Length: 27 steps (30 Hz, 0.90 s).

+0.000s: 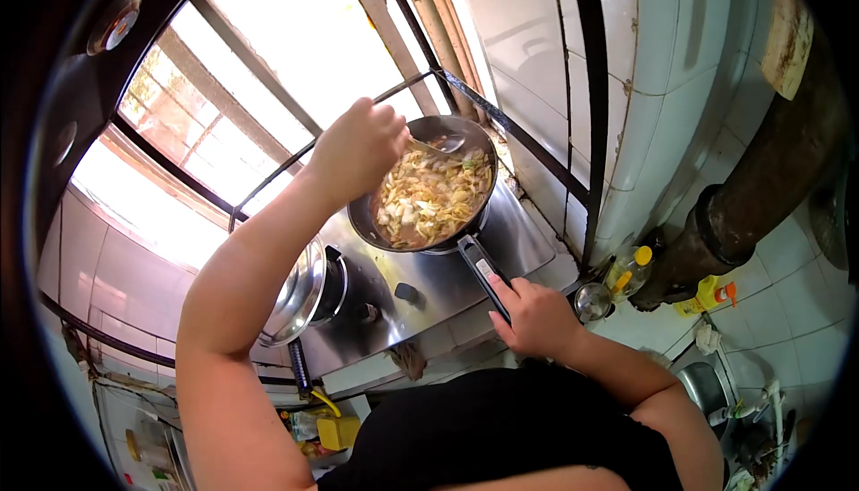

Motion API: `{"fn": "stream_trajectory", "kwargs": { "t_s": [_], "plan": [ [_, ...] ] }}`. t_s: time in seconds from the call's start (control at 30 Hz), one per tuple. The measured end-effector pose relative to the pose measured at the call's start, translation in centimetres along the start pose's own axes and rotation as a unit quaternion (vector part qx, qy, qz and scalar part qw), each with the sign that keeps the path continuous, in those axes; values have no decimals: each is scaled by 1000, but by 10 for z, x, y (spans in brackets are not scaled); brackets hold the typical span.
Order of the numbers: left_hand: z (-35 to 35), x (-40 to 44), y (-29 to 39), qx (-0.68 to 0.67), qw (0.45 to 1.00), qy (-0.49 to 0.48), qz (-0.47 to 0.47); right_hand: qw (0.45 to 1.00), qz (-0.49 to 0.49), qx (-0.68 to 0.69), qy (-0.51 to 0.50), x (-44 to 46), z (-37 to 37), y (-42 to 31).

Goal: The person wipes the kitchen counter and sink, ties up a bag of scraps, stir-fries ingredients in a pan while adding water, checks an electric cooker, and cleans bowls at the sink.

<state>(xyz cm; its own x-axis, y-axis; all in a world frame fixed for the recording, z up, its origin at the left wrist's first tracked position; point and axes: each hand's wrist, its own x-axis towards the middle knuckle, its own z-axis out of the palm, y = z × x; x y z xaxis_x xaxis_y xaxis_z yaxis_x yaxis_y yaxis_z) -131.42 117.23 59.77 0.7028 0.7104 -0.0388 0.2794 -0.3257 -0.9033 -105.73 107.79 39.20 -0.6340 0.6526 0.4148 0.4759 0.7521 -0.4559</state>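
On the stove [385, 281], chopped food [429, 196] is filling the pan [429, 124]; my left hand [362, 147] is gripping the metal utensil [431, 148], fingers curled; my right hand [537, 317] is gripping the pan handle [477, 267], bracing against, I'm judging, low, gentle strokes.

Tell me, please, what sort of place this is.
Probably a small home kitchen. A frying pan of chopped food sits on a metal stove, beside a tiled wall, with a yellow-capped bottle nearby.
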Motion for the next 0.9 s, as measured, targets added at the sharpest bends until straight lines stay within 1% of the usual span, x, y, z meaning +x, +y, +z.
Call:
{"fn": "stream_trajectory", "kwargs": {
  "t_s": [0.07,0.1,0.2,0.23,0.33,0.37,0.47,0.6,0.63,0.67,0.73,0.9],
  "plan": [
    [-6,-10,9,44,995,-29,87,1000,-11,-14,0,1,0,1],
    [-6,-18,13,51,993,0,105,1000,-10,-13,-1,1,0,0],
    [-13,-45,9,14,993,22,114,1000,-10,-10,-1,1,-1,0],
    [-17,-54,5,9,996,1,93,1000,-10,-9,1,1,0,-1],
    [-19,-81,-2,-98,993,-9,-70,1000,-7,-10,5,0,0,-1],
    [-21,-85,0,-112,987,-8,-114,1000,-5,-10,6,0,0,-2],
    [-15,-86,7,-87,985,-39,-144,1000,9,-10,-2,0,0,-4],
    [17,-71,31,-64,989,-56,-123,1000,13,-9,1,0,1,-4],
    [13,-69,36,-58,993,-65,-86,1000,14,-10,0,0,1,-4],
    [15,-71,43,-58,996,-44,-57,1000,17,-11,-1,0,1,-5],
    [-9,-81,48,-70,995,-53,-51,1000,21,-7,0,0,0,-5],
    [-63,-128,36,-108,990,-25,-84,1000,18,0,4,1,-2,-7]
  ]
}}
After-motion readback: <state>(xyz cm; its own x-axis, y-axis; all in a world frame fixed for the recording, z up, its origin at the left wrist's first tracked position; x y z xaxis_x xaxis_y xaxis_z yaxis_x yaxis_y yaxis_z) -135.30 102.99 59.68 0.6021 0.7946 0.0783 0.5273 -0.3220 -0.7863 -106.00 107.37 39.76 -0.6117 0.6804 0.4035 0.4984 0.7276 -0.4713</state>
